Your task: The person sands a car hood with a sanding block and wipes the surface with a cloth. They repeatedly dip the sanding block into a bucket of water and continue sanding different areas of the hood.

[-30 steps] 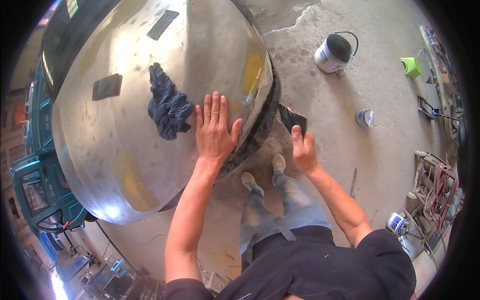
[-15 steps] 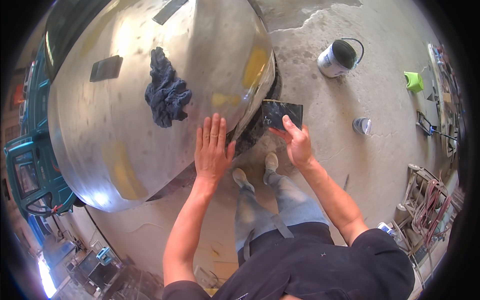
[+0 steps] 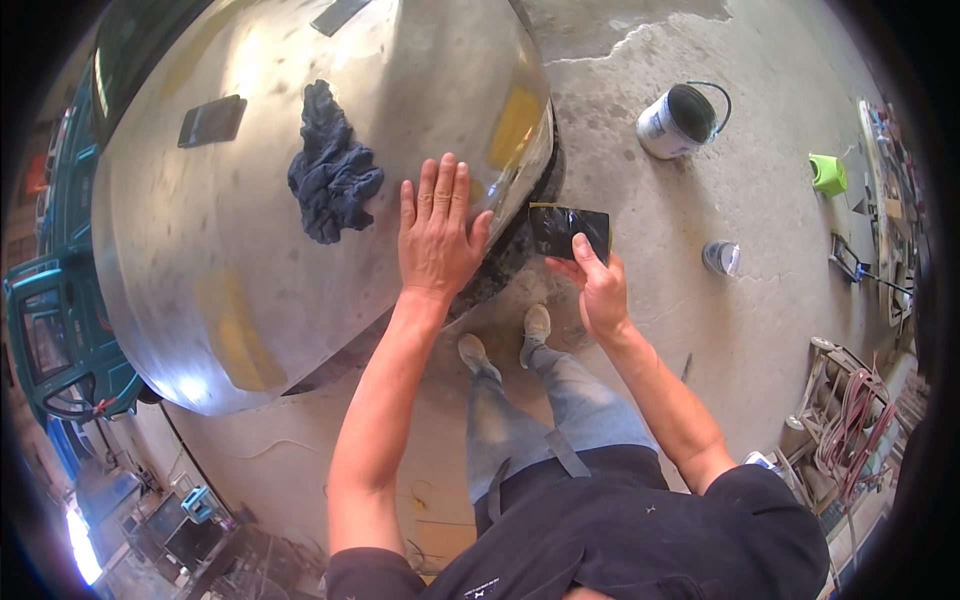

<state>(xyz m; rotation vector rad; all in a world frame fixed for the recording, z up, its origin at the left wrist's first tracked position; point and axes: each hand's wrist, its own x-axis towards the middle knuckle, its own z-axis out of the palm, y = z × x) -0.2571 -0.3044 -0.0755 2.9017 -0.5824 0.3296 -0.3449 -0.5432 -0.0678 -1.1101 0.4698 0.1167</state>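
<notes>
My left hand [image 3: 438,232] lies flat on the bare, greyish car hood [image 3: 255,210], fingers stretched out and side by side. It covers much of a yellow filler patch near the hood's edge. In my right hand [image 3: 597,287], off the hood's edge, a glossy black rectangle of what looks like wet sandpaper [image 3: 560,232] is pinched, with the thumb on top and the fingers beneath. A crumpled dark blue cloth [image 3: 333,175] rests on the hood to the left of my left hand. Farther left sits a dark rectangular block [image 3: 212,121].
Another flat dark piece [image 3: 338,14] lies on the hood's far part. On the concrete floor to the right stand a white bucket [image 3: 677,120] with dark contents and a small can [image 3: 720,258]. A green container [image 3: 827,174] and a wheeled frame with hoses [image 3: 850,410] are farther right.
My left hand has slid farther up the hood and slightly right, onto the yellow patch. My right hand still holds the black sandpaper, shifted slightly.
</notes>
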